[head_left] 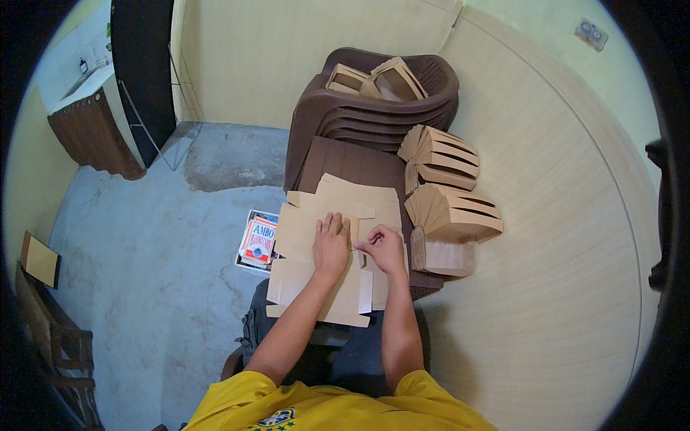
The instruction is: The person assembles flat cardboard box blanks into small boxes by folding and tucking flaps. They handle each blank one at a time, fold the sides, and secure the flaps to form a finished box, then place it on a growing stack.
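A flat, die-cut cardboard box blank (295,230) with side flaps lies in front of me, partly over another cardboard sheet (352,194). Both rest on a dark brown surface (352,161) by the stacked chairs. My left hand (331,248) presses on the blank, palm down with its fingers stretched out. Just to its right, my right hand (383,248) is closed in a pinch at the blank's right-hand edge. What sits between its thumb and fingertips is too small to make out.
Stacked brown plastic chairs (388,104) stand ahead, holding folded cardboard boxes (395,80). Bundles of folded cardboard (449,215) lean at the right by the wall. A white box with a red-and-white packet (257,241) sits left of the blank. Wooden furniture (54,327) stands far left.
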### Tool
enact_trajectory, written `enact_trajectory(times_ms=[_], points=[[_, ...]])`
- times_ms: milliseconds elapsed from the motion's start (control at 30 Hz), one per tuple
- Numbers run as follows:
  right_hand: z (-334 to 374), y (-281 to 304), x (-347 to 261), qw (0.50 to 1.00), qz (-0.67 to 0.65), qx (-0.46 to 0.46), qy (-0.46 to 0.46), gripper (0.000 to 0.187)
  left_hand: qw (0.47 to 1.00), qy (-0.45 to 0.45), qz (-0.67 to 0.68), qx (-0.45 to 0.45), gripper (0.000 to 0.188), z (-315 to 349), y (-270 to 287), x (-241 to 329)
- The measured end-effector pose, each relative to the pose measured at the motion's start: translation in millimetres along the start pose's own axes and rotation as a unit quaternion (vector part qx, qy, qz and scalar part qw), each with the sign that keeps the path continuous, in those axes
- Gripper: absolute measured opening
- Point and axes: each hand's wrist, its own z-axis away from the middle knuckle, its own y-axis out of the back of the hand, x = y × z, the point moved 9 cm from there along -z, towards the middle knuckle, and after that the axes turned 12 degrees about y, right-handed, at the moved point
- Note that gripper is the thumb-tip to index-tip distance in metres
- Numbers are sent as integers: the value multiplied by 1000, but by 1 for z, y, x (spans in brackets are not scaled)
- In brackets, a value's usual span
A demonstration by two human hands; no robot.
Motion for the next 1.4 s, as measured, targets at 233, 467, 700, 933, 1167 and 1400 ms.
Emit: enact_trajectory(times_ms=[233,467,700,933,1167,1400], points=[[-26,-5,8,984,88,48,-145,51,1000,-22,-3,6,41,2,1,-1],[-56,3,26,978,58,176,-92,33,996,63,58,-25,60,-1,13,0],[-89,-22,63,977,-120,48,-170,29,1000,30,-9,4,65,3,10,3],[-77,-29,35,912,-368,98,-151,21,999,21,-35,-21,58,-4,10,7],[-80,-38,34,962,-253,63,-82,30,995,34,-63,-71,64,-28,19,13],[-69,-17,40,984,-110,128,-65,38,995,20,-90,-48,56,-35,5,16]])
